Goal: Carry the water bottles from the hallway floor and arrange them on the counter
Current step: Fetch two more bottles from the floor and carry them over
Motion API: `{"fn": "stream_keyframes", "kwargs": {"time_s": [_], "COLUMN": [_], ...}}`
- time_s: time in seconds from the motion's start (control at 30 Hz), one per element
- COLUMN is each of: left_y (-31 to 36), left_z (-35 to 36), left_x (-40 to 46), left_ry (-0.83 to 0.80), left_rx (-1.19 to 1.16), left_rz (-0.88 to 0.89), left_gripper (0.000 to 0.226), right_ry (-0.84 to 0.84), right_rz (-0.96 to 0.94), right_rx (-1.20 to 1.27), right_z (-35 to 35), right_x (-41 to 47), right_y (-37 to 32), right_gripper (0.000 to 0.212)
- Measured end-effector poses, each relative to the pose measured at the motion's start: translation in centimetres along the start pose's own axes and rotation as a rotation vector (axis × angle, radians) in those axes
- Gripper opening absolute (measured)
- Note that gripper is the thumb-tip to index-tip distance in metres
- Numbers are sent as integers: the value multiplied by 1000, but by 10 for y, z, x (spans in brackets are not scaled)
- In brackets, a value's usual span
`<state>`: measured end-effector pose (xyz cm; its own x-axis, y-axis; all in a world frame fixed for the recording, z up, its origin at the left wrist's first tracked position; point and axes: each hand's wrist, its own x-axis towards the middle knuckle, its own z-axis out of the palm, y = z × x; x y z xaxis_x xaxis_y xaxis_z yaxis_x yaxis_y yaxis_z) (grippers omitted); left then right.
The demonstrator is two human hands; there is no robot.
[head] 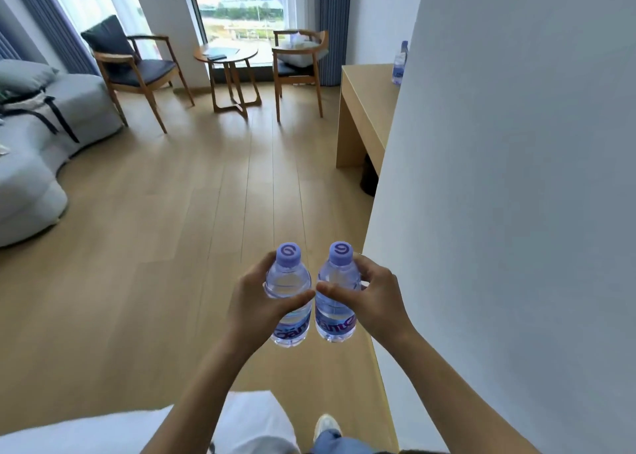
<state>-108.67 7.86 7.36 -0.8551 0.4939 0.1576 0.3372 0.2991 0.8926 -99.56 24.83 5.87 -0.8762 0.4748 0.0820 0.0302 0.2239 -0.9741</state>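
Observation:
My left hand (256, 302) grips a clear water bottle with a purple cap (288, 281), upright, at chest height over the wooden floor. Beside it, my right hand (373, 298) grips a second bottle of the same kind (335, 278). The two bottles stand side by side, almost touching, and my thumbs meet between them. A third bottle (400, 63) stands upright on the light wooden counter (364, 89) ahead on the right, partly hidden behind the wall corner.
A white wall (499, 195) runs close along my right and hides most of the counter. Ahead stand two wooden chairs (137, 71) and a round table (225, 56) by the window. A grey sofa (38, 144) fills the left. Open wooden floor (192, 212) lies between.

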Motion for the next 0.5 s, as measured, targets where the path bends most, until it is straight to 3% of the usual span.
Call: {"fn": "stream_keyframes", "kwargs": {"time_s": [0.5], "left_y": [-67], "left_z": [-6], "left_x": [339], "left_ry": [-107], "left_rx": [-57], "left_rz": [18], "left_gripper": [48], "right_ry": [103], "right_rz": [9], "right_rx": [-62], "right_z": [23], "right_x": [325], "right_y": [20], "right_gripper": [43]}}
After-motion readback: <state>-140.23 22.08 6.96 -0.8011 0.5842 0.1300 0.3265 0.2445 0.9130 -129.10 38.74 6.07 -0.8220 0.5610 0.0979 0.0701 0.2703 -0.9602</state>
